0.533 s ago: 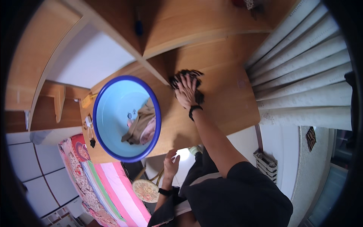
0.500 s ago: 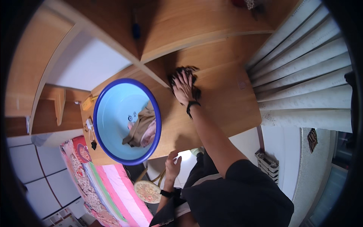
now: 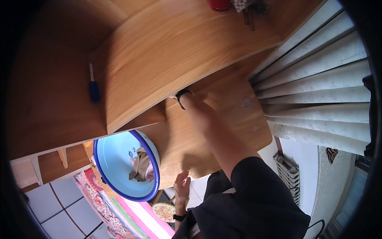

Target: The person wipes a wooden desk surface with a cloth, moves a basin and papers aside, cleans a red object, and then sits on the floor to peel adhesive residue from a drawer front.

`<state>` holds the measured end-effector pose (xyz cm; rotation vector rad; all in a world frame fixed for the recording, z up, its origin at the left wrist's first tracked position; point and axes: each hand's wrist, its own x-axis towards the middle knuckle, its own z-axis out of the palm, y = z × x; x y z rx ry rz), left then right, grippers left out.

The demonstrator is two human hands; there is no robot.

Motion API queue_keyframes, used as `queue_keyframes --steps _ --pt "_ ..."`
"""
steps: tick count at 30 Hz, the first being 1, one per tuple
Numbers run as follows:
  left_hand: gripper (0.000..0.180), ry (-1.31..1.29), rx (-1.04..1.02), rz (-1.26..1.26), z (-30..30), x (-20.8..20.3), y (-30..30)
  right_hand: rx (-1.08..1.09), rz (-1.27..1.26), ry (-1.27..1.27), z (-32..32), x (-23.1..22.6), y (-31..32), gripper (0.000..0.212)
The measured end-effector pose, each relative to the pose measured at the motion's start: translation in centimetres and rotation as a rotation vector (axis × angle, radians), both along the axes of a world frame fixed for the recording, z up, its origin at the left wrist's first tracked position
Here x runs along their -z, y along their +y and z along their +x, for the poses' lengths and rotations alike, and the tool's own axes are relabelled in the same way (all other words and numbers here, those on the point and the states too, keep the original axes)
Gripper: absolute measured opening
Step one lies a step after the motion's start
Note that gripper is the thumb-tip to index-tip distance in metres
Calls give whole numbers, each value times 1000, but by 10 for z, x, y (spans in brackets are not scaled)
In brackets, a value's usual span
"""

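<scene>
My right arm reaches across the wooden desk (image 3: 191, 147) and in beneath the shelf board (image 3: 171, 59). Only a sliver of my right hand (image 3: 173, 96) shows beside the black wristband (image 3: 183, 95); its fingers are hidden under the board, and so is anything beneath them. Near the desk's front edge hovers my left hand (image 3: 182, 187), holding nothing, fingers loosely bent and apart. To its left, a light-blue basin (image 3: 115, 159) with a dark-blue rim stands on the desk, a brown cloth (image 3: 140, 165) and a pink cloth (image 3: 149, 173) inside.
A blue-handled screwdriver (image 3: 94, 91) lies on the shelf at left. Something red (image 3: 219, 4) stands at the shelf's far end. A pale curtain (image 3: 310, 95) hangs at right. Below are a round stool (image 3: 164, 212) and a bed with striped bedding (image 3: 135, 219).
My right hand, seen before lying spread on a dark patterned cloth, has gone farther in under the shelf; the cloth is now out of sight. The view has tilted toward the shelf.
</scene>
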<state>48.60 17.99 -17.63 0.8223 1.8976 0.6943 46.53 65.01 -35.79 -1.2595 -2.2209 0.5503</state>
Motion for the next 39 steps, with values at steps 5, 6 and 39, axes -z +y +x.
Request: queue_keyframes --steps 5,6,39 --pt "29 90 1 80 -15 -19 21 291 -366 -125 140 -31 43 47" --pt "30 85 -19 63 -13 -20 20 323 -322 -104 163 -39 54 48" --pt "28 -50 281 146 -66 -38 -83 -89 -131 -563 198 -138 -402 38"
